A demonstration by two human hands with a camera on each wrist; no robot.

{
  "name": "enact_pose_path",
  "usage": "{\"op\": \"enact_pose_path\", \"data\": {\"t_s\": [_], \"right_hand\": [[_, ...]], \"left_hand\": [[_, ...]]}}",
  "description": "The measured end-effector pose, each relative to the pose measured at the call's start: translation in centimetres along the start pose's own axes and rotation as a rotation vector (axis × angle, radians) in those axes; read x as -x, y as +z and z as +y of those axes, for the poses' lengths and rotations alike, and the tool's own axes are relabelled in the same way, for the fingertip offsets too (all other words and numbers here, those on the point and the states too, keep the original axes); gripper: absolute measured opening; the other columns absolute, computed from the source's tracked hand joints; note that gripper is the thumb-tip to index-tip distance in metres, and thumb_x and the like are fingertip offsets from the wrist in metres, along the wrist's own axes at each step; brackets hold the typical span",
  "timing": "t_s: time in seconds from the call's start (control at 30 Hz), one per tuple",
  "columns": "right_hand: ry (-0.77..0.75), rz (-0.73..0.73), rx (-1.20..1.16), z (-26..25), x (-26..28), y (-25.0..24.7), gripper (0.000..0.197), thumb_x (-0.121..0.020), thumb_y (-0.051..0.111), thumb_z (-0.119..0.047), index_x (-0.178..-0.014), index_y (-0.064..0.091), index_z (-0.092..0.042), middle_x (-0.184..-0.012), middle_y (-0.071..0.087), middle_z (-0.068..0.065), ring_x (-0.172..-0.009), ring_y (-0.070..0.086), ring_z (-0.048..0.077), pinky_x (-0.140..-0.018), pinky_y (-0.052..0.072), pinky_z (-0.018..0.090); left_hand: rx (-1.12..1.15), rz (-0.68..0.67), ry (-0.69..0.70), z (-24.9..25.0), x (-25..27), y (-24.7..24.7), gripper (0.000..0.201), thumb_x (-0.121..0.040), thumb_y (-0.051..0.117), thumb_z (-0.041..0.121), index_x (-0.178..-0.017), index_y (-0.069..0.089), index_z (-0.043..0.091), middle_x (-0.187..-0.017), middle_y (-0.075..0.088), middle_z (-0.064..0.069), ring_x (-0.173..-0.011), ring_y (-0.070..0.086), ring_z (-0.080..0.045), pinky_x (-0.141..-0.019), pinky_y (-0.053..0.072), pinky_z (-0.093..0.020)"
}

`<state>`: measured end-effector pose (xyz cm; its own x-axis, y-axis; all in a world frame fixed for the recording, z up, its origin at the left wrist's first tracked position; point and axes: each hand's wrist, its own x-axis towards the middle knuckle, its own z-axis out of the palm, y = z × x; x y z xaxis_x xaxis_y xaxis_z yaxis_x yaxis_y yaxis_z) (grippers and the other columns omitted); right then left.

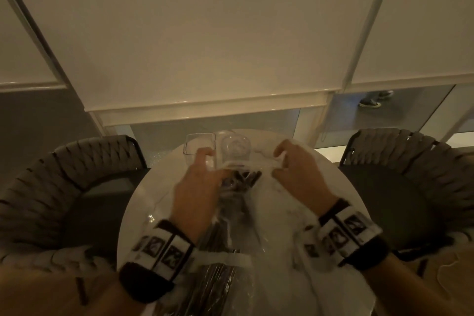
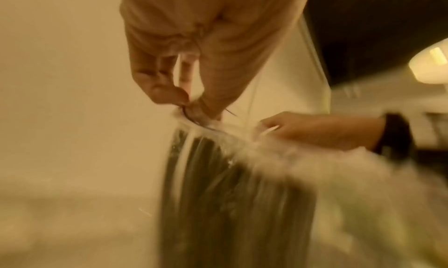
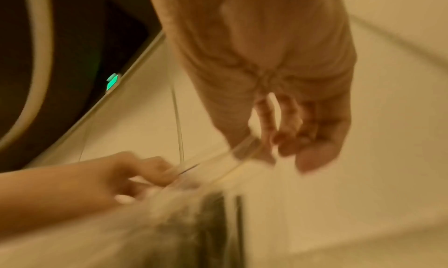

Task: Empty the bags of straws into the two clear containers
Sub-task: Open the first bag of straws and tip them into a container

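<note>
Both hands, the left hand (image 1: 197, 185) and right hand (image 1: 300, 172), pinch the clear plastic bag of dark straws (image 1: 238, 195) open. The two clear plastic containers (image 1: 200, 145) look empty, so all pouring is left.

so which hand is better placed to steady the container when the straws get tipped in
Probably the left. The left hand pinches the bag of dark straws right beside the two clear containers. The right hand grips the bag's mouth farther from them.
</note>
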<state>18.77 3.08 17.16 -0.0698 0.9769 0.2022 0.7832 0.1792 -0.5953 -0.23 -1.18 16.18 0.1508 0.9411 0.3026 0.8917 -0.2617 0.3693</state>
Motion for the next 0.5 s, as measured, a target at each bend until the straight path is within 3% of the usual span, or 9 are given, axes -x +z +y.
{"op": "enact_pose_path", "data": {"t_s": [0.07,0.2,0.27,0.33,0.43,0.5], "right_hand": [[-0.008,-0.006,0.088,1.8,-0.3,-2.6,0.027,-0.073,0.068,-0.011,-0.096,0.055,-0.016,-0.090,0.051,0.002,-0.078,0.052,0.020,-0.062,0.042,0.030],[0.020,-0.007,0.091,2.7,-0.1,-3.5,0.018,-0.075,0.068,-0.012,-0.090,0.061,-0.018,-0.085,0.062,0.001,-0.067,0.052,0.011,-0.057,0.035,0.022],[0.030,-0.011,0.066,2.6,0.1,-3.0,0.013,-0.078,0.064,-0.008,-0.088,0.065,-0.017,-0.078,0.063,-0.001,-0.063,0.051,0.004,-0.053,0.033,0.016],[0.045,-0.034,0.058,2.9,0.3,-2.8,0.013,-0.079,0.063,-0.008,-0.087,0.068,-0.016,-0.073,0.062,-0.003,-0.063,0.054,0.007,-0.054,0.034,0.014],[0.092,-0.054,0.033,4.0,0.6,-2.4,0.017,-0.078,0.062,-0.008,-0.091,0.070,-0.016,-0.076,0.064,-0.001,-0.065,0.058,0.013,-0.062,0.044,0.022],[0.108,-0.099,0.041,4.6,1.1,-1.3,0.025,-0.080,0.059,-0.007,-0.100,0.069,-0.017,-0.087,0.069,0.006,-0.075,0.062,0.019,-0.071,0.046,0.025]], "left_hand": [[-0.194,-0.041,-0.007,-2.4,0.7,-2.2,0.042,-0.082,0.056,0.024,-0.123,0.057,0.029,-0.146,0.032,-0.008,-0.095,0.059,-0.019,-0.070,0.053,-0.024],[-0.159,-0.048,-0.099,-4.2,-0.1,-3.5,0.039,-0.080,0.068,0.019,-0.115,0.063,0.035,-0.141,0.040,0.001,-0.089,0.060,-0.014,-0.069,0.049,-0.023],[-0.061,-0.081,-0.111,-4.2,-0.3,-2.7,0.046,-0.080,0.067,0.017,-0.122,0.059,0.034,-0.140,0.043,0.009,-0.101,0.058,-0.013,-0.078,0.048,-0.024],[0.016,-0.136,-0.124,-4.4,-0.2,-2.2,0.050,-0.080,0.068,0.016,-0.125,0.056,0.033,-0.142,0.043,0.010,-0.115,0.054,-0.015,-0.092,0.049,-0.033],[0.083,-0.240,-0.119,-5.2,0.2,-1.5,0.052,-0.077,0.072,0.013,-0.124,0.059,0.031,-0.148,0.040,0.003,-0.130,0.045,-0.022,-0.107,0.039,-0.043],[0.224,-0.281,-0.113,-5.3,0.5,-0.9,0.053,-0.076,0.071,0.007,-0.122,0.059,0.030,-0.140,0.052,-0.002,-0.124,0.052,-0.020,-0.108,0.040,-0.037]]}}
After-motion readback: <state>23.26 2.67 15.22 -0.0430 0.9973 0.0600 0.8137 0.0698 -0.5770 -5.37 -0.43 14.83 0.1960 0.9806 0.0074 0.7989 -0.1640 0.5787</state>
